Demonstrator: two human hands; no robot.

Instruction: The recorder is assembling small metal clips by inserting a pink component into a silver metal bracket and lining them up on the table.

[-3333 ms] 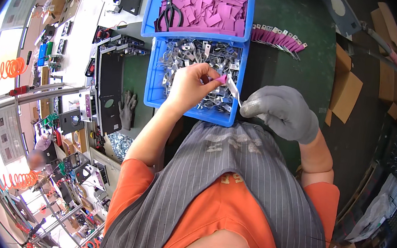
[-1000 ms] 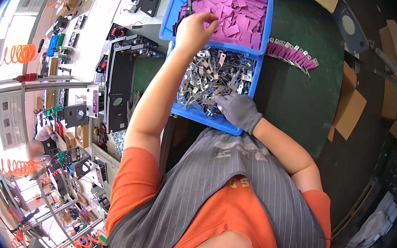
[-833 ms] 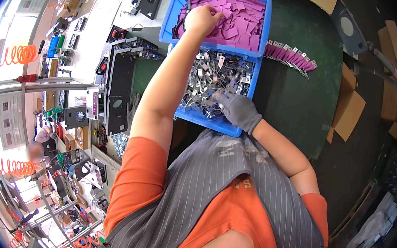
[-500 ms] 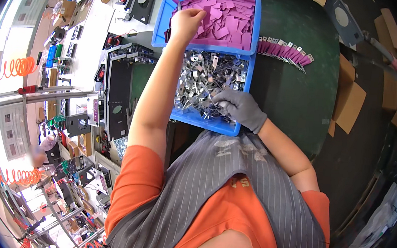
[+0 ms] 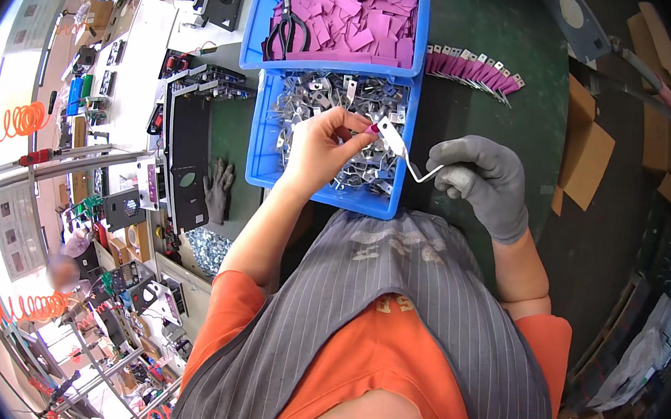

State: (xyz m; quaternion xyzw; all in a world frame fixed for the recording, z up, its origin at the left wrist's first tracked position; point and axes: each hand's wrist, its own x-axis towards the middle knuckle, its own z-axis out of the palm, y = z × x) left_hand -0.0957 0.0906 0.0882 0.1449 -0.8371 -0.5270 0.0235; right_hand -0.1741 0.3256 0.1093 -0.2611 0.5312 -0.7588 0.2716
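My bare left hand (image 5: 325, 145) pinches a small purple piece (image 5: 373, 128), mostly hidden by the fingertips, against the flat, holed end of a metal bracket (image 5: 393, 139). The bracket's thin bent tail is gripped by my right hand (image 5: 484, 179), in a grey glove. Both hands are above a blue bin (image 5: 263, 142) with many loose metal brackets (image 5: 323, 91). Beyond it, a second blue bin (image 5: 255, 16) contains flat purple pieces (image 5: 362, 18) and black-handled scissors (image 5: 288, 31).
On the green table (image 5: 490, 30) right of the bins lies a fanned row of brackets with purple sleeves (image 5: 474, 68). A grey glove (image 5: 218, 190) rests left of the bins, near a black panel (image 5: 188, 163). Cardboard boxes (image 5: 587, 153) stand off to the right.
My left hand has come back from the purple pieces to the bracket, uncovering the scissors. My right hand has lifted a bracket out of the near bin and moved right.
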